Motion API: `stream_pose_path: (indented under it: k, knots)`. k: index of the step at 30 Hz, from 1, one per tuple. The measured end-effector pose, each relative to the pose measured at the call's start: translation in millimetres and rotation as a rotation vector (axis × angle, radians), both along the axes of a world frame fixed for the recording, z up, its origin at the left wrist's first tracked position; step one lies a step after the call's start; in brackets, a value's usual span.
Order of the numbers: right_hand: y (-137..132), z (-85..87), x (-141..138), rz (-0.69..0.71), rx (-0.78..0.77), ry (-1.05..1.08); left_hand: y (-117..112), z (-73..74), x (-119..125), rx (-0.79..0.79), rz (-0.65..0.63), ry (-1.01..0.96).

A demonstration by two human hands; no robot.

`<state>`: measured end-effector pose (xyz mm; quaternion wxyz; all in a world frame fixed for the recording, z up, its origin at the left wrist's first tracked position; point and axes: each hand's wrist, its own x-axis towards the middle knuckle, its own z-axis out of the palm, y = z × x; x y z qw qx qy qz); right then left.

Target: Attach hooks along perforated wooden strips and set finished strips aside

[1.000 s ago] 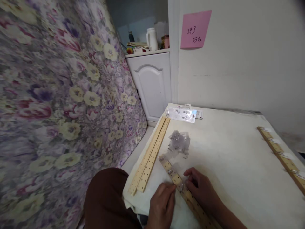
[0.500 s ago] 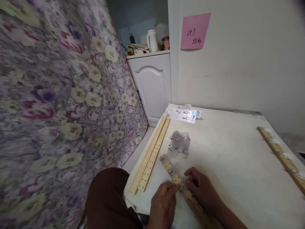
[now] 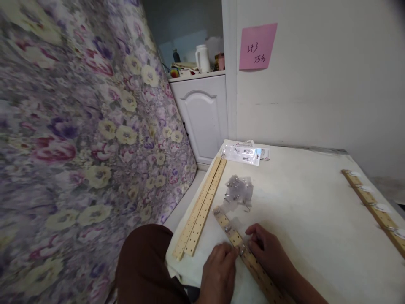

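Note:
A perforated wooden strip (image 3: 257,270) lies slantwise on the table, with small metal fittings (image 3: 228,228) along its upper part, some over clear plastic. My left hand (image 3: 218,270) is at its left edge, fingers curled, its fingertips pressing on the strip beside one fitting. Just across the strip, my right hand (image 3: 265,249) rests on its side with bent fingers close to the same fitting. Whether anything sits between those right fingers is hidden. Beyond the strip's far end lies a pile of small clear bags (image 3: 239,188) with metal pieces inside, and a loose hook (image 3: 247,207).
Two more perforated strips (image 3: 202,207) lie side by side along the table's left edge. Clear blister packaging (image 3: 242,154) lies at the back. Another strip with white tags (image 3: 373,204) is at the far right. A brown-clothed knee (image 3: 147,261) stands beside the table's left corner.
The whole view has shifted slightly, with things sitting a little lower in the picture. Both hands keep nearly the same places at the strip.

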<state>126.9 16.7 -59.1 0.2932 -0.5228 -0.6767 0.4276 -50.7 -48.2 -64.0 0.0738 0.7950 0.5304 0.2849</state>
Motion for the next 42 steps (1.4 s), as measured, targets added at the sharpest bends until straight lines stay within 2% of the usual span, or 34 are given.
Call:
stream_pose_path:
  k: [14,25,32,38,42]
  knots:
    - [1.9,-1.5,-2.9,-0.018,-0.055,0.000,1.1,7.5,3.6,0.050,0.028,0.088]
    - [11.7,-9.6,-2.9,-0.030,-0.141,0.071,3.6,-3.7,2.9,0.067,0.030,0.149]
    - [18.5,-13.9,-1.3,0.014,-0.188,0.181,5.4,0.6,3.2,0.061,0.028,0.152]
    - [13.5,-12.3,-1.9,-0.006,-0.164,0.210,3.1,4.0,2.7,0.034,0.033,0.086]
    - [7.5,-13.7,3.5,-0.031,-0.144,0.259,-0.1,-1.5,-0.9,0.019,0.024,-0.029]
